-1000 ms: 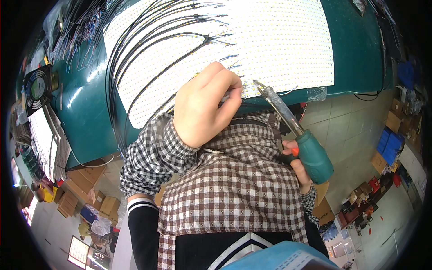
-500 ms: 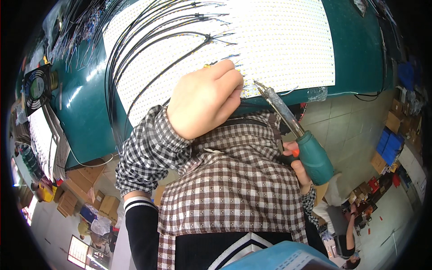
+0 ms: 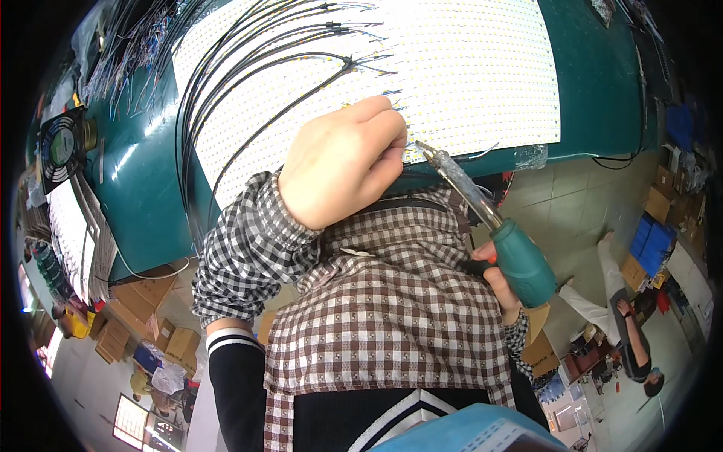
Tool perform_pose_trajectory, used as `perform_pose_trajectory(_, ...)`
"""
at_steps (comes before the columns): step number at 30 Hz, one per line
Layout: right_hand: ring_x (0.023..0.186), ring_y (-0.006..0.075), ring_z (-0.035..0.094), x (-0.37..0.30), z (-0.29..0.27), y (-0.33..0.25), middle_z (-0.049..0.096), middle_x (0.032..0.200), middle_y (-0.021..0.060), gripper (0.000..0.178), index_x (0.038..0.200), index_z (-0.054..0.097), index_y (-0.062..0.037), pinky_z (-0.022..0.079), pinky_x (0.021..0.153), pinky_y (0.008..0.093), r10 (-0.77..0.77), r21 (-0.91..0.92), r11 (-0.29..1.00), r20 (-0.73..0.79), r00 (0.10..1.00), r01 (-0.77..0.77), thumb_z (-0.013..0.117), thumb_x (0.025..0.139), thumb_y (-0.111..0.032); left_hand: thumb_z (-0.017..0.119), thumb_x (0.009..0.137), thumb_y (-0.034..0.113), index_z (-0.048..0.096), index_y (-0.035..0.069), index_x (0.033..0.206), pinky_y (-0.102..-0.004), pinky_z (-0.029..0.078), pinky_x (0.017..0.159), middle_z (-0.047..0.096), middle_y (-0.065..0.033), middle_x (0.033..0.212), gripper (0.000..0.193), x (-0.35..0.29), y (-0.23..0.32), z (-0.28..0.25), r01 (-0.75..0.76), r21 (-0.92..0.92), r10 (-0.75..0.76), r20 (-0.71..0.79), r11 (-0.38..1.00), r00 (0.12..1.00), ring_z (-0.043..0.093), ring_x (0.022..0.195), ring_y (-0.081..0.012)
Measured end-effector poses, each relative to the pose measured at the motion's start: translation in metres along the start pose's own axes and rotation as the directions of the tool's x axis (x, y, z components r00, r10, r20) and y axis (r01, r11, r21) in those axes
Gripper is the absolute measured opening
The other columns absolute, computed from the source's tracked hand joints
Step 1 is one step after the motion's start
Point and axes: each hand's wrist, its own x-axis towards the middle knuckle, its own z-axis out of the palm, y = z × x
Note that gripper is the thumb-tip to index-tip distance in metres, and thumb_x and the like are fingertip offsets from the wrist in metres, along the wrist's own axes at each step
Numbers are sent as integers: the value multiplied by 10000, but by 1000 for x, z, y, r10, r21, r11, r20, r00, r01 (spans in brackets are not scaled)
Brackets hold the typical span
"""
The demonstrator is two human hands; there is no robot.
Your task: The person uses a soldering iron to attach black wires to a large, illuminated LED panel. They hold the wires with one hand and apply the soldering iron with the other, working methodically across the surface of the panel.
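Observation:
My left hand (image 3: pixel 343 164) is closed in a pinch low over the white LED panel (image 3: pixel 482 75), near its front edge. Thin wires (image 3: pixel 410 145) show at its fingertips; the fingers hide the rest of what they grip. My right hand (image 3: pixel 498 280) is wrapped round the green handle of a soldering iron (image 3: pixel 526 264). The iron's tip points up and left, close to my left fingertips and the wires; whether it touches the panel I cannot tell. Several black cables (image 3: pixel 282 105) with split, bare-ended wires curve across the panel's left half.
The panel lies on a green table (image 3: pixel 599 98). A small black fan (image 3: pixel 62 147) stands at the left, near stacked panels (image 3: pixel 79 233). Bundled wires (image 3: pixel 135 68) lie at the far left. Cardboard boxes (image 3: pixel 143 301) are on the floor; another person (image 3: pixel 633 339) is at the right.
The soldering iron's tip has moved slightly left, closer to my left fingertips. My left hand has barely shifted. The person at the right shows farther right and more fully.

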Motion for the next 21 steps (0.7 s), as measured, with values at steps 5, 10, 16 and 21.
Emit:
perform_pose_trajectory(5, 837, 207, 727, 0, -1, 5, 768, 867, 56, 468, 1107, 716, 28, 569, 851, 356, -28, -36, 999, 18, 999, 29, 888, 813, -292, 690, 835, 35, 637, 63, 883, -356, 503, 610, 606, -75, 835, 77, 1, 1, 0, 2, 15, -2, 4, 1000, 1000, 634, 687, -259)
perform_pose_trajectory(10, 821, 199, 726, -1, -2, 6, 770, 866, 57, 490, 1124, 709, 31, 569, 844, 349, -31, -52, 998, 21, 999, 32, 892, 809, -297, 691, 831, 34, 635, 62, 882, -357, 499, 607, 603, -77, 833, 81, 1, 0, 0, -3, 4, 3, 7, 1000, 1000, 628, 680, -260)
perform_pose_trajectory(16, 821, 190, 726, -3, -1, 8, 770, 860, 56, 520, 1139, 698, 46, 568, 834, 345, 11, -21, 1000, 5, 1000, -11, 896, 805, -299, 690, 828, 26, 636, 59, 885, -352, 499, 611, 598, -80, 833, 85, 1, -1, -1, 4, -14, -4, 19, 1000, 1000, 626, 680, -258)
perform_pose_trajectory(21, 820, 190, 728, 0, -1, 8, 770, 857, 55, 527, 1150, 695, 49, 568, 826, 341, -23, -51, 998, 21, 1000, 24, 896, 803, -292, 691, 824, 18, 635, 53, 886, -354, 504, 621, 599, -81, 834, 91, 2, -1, -1, -8, -12, 8, 14, 1000, 1000, 634, 701, -262)
